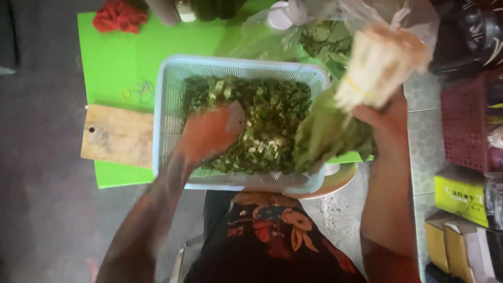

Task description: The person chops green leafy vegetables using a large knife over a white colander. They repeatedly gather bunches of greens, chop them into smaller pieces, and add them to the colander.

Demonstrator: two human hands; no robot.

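A pale blue mesh basket sits on a bright green mat and holds chopped green leaves. My left hand lies flat inside the basket, fingers spread on the chopped greens. My right hand grips a bunch of leafy greens by its pale stalks, which are bound with a rubber band. The leafy end hangs over the basket's right rim.
A wooden cutting board lies left of the basket. Red scraps and rubber bands rest on the mat. A plastic bag of greens stands behind. A red crate and yellow boxes sit right.
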